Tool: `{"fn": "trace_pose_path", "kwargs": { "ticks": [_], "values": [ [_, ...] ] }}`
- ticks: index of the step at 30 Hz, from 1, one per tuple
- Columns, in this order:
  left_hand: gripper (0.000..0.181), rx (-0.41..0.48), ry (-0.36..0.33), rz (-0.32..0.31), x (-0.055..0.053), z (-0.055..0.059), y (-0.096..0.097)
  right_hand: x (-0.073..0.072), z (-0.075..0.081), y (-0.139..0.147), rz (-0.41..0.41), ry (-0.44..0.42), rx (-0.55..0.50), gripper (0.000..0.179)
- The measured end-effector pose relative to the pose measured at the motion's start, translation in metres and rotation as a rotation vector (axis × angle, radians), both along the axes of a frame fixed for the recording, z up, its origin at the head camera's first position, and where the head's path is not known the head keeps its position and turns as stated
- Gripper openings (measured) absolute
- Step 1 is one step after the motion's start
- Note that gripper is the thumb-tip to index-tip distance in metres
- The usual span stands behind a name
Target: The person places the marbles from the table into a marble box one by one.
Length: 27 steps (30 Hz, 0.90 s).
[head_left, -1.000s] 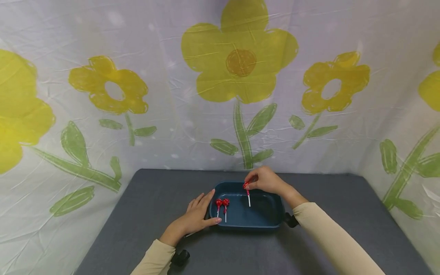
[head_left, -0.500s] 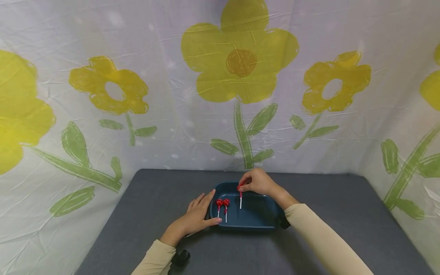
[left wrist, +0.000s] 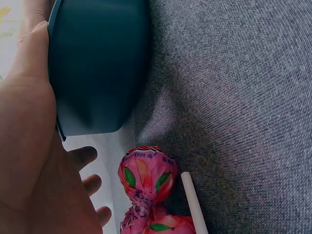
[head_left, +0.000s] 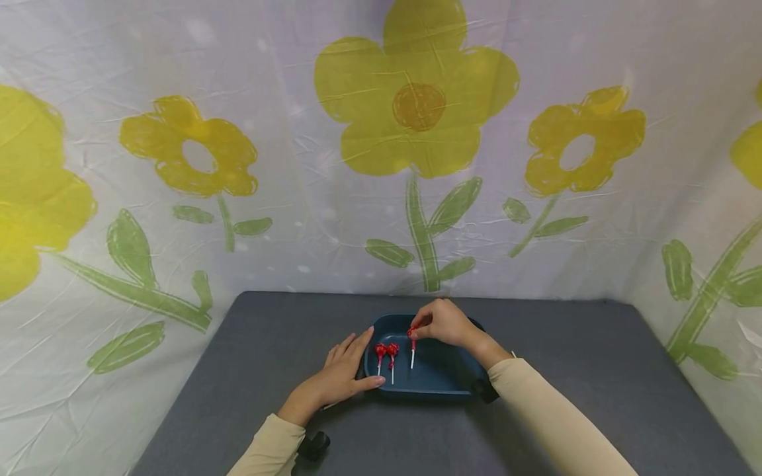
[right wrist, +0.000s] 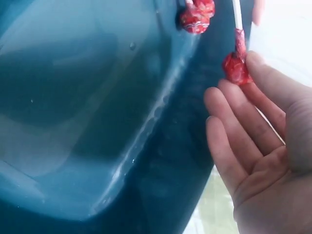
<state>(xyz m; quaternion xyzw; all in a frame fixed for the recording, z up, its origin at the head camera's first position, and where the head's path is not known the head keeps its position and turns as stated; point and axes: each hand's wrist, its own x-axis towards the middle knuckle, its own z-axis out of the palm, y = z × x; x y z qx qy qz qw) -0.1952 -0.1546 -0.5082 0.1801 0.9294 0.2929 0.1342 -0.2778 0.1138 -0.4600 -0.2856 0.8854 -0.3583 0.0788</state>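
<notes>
A red-wrapped lollipop (right wrist: 237, 69) with a white stick is pinched at its head between the thumb and fingers of my right hand (head_left: 448, 324), above the blue tray (head_left: 443, 375). Its stick points down toward my body in the head view. Two more red lollipops (head_left: 391, 350) lie side by side at the left inside the tray. My left hand (head_left: 335, 378) rests against the tray's left side, fingers spread and thumb by the front rim. Pink-wrapped lollipops (left wrist: 148, 173) and a white stick (left wrist: 193, 202) lie on the table beside the tray in the left wrist view, mostly hidden from the head camera.
A grey cloth-covered table (head_left: 286, 324) carries the tray. White curtains with yellow flowers (head_left: 417, 106) close off its back and both sides. Black wrist mounts (head_left: 313, 446) sit at both wrists.
My right hand has moved left and slightly toward me with the lollipop, bringing it nearer the two in the tray. My left hand has stayed in place.
</notes>
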Motion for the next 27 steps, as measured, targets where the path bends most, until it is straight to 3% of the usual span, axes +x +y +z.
{"fn": "trace_pose_path", "kwargs": {
  "ticks": [9,27],
  "values": [
    [0.099,-0.003,0.002,0.005,0.0003,0.0040,-0.0004,-0.0023,-0.0024,-0.0042,-0.005,0.002,0.019,0.013],
    [0.098,0.002,0.014,-0.009,0.0009,0.0005,-0.0005,-0.0095,-0.0086,-0.0081,0.011,-0.025,0.107,0.011]
  ]
}}
